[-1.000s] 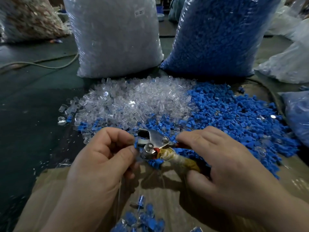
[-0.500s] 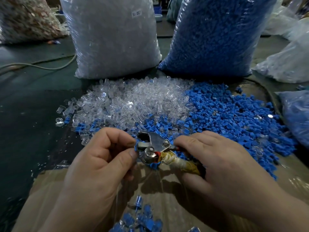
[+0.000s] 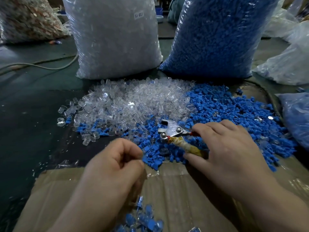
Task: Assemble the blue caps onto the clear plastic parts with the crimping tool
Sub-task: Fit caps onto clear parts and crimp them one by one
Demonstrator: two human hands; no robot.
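My right hand (image 3: 229,153) grips the handles of the metal crimping tool (image 3: 170,129), one handle wrapped in yellowed cloth. The tool's jaws stand apart with nothing in them, above the edge of the loose blue caps (image 3: 234,111). My left hand (image 3: 117,166) is blurred, a little left of and below the tool, clear of it. Its thumb and fingertips are pinched together on a small capped piece that is mostly hidden. Behind lies a heap of clear plastic parts (image 3: 127,104). Several capped pieces (image 3: 143,220) lie at the bottom on the cardboard (image 3: 175,190).
A tall bag of clear parts (image 3: 113,39) and a tall bag of blue caps (image 3: 214,36) stand behind the heaps. More bags sit at the far left (image 3: 28,19) and right (image 3: 287,64). A pale cable (image 3: 41,66) crosses the dark green surface on the left.
My left hand has drawn back from the tool's jaws toward me. The tool has moved up and right with my right hand, and its jaws have come open.
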